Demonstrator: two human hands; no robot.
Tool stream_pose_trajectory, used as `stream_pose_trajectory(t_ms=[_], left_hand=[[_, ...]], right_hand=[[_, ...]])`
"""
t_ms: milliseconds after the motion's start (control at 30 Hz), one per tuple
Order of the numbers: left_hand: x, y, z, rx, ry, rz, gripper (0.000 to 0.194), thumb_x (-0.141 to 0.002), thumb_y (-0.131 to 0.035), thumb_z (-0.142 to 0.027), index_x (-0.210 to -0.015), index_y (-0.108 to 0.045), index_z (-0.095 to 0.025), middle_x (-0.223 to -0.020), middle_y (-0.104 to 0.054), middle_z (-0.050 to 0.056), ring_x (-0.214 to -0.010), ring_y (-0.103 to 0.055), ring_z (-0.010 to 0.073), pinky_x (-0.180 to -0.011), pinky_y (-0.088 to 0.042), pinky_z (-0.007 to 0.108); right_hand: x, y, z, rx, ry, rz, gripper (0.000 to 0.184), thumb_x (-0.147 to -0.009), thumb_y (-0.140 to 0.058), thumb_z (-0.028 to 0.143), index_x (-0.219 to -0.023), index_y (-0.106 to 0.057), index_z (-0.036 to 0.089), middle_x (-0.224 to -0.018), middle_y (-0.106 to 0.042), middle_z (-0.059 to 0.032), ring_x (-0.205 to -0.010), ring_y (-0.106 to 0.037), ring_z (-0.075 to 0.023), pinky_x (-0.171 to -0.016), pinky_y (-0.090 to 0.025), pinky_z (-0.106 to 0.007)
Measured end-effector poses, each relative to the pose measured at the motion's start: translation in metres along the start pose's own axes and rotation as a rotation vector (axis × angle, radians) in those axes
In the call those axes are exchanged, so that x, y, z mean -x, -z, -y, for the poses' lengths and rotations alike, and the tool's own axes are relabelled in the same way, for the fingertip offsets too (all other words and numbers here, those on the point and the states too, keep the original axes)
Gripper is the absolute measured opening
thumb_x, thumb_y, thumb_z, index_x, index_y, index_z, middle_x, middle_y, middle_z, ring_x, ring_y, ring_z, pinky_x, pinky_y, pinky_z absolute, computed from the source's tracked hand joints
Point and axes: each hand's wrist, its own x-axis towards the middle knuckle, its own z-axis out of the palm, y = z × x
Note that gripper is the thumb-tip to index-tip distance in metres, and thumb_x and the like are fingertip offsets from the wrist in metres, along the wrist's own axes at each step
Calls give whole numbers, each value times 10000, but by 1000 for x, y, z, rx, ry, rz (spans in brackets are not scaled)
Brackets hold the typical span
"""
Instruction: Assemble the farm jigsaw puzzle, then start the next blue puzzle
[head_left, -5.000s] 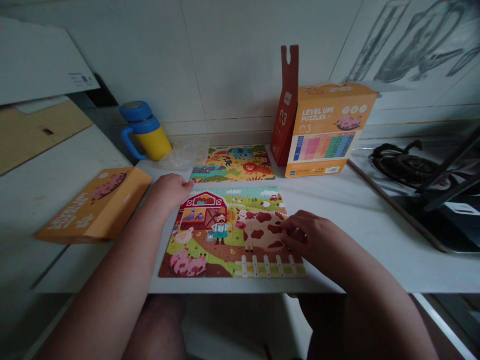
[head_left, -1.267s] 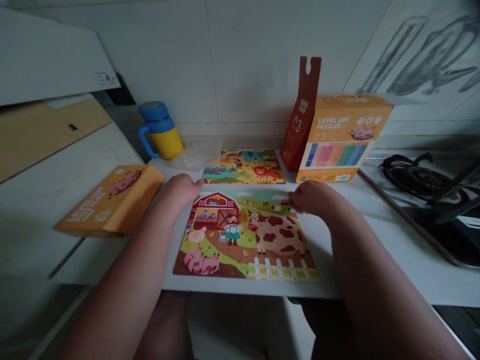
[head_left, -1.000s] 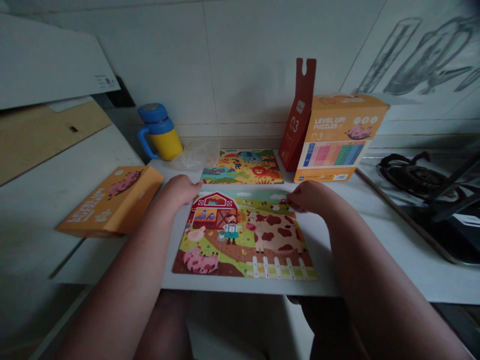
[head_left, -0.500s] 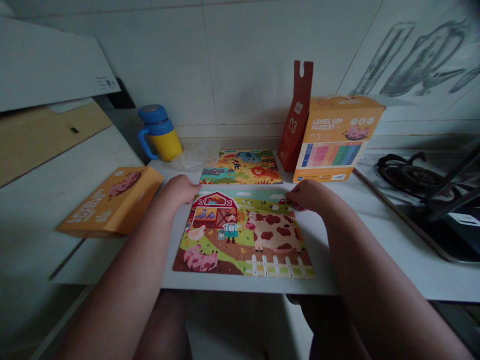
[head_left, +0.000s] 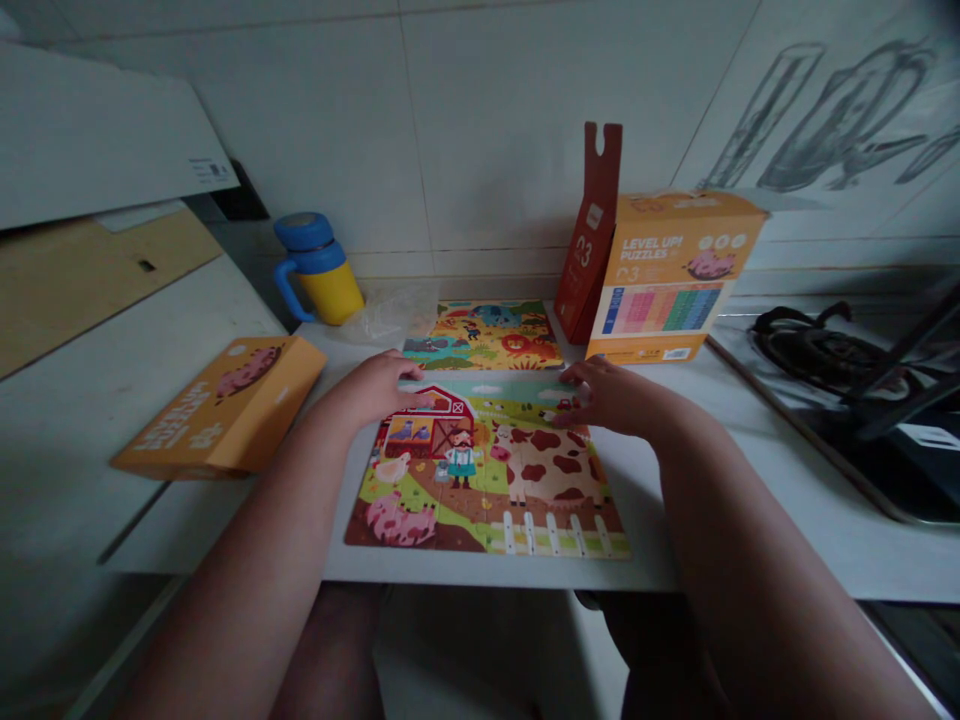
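Note:
A farm jigsaw puzzle [head_left: 480, 480] lies assembled on the white counter, with a red barn, a farmer, a pig and a spotted cow. My left hand [head_left: 382, 388] is over its far left corner by the barn roof, fingers apart. At the far right corner, my right hand [head_left: 600, 395] rests with fingers spread over the printed field. Neither hand grips anything. Just beyond the farm puzzle lies a second puzzle [head_left: 480, 335] showing a lion and other animals.
An orange puzzle box [head_left: 667, 275] stands at the back right; an orange lid [head_left: 217, 410] lies left. Behind are a blue and yellow mug [head_left: 319, 270] and a clear plastic bag [head_left: 386, 312]. A gas stove [head_left: 840, 370] is at right, and stacked cardboard [head_left: 105, 130] at left.
Both hands have moved inward from the puzzle's outer far corners onto its surface, and their fingers have spread. The farm puzzle stays in place.

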Motion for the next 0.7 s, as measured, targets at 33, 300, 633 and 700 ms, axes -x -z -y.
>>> stream_pose_trajectory(t_ms=[33,300,633,700], left_hand=[[0,0,2,13,-7,8,491,-820,-797,-564,-1155,-794,-206,-1181,-730,108,-1056,-695,259,-937,-534,315],[-3,-2,8,62,-16,37,511,-767,-826,-572,-1120,-755,-210,-1181,-723,104,-1086,-680,269,-957,-522,330],[-6,-5,12,95,-35,23,539,-699,-853,-600,-1056,-732,-214,-1135,-732,96,-1045,-685,291,-920,-518,361],[-6,-5,13,92,-44,25,550,-706,-845,-610,-1060,-727,-206,-1144,-730,106,-1048,-683,293,-924,-516,364]], right_hand=[[0,-1,-1,-6,-1,-2,740,-781,-869,596,-1342,-690,148,-1292,-693,-188,-1108,-703,-312,-927,-550,-380],[-2,-3,-4,-52,-19,20,733,-752,-874,602,-1311,-646,188,-1290,-664,-158,-1005,-704,-274,-858,-553,-369],[-8,-5,-8,-89,-22,16,754,-685,-890,657,-1249,-642,222,-1237,-682,-147,-1001,-700,-311,-836,-564,-407],[-9,-6,-8,-82,-13,-1,716,-712,-879,654,-1233,-651,219,-1238,-684,-152,-1003,-701,-314,-829,-564,-405]])
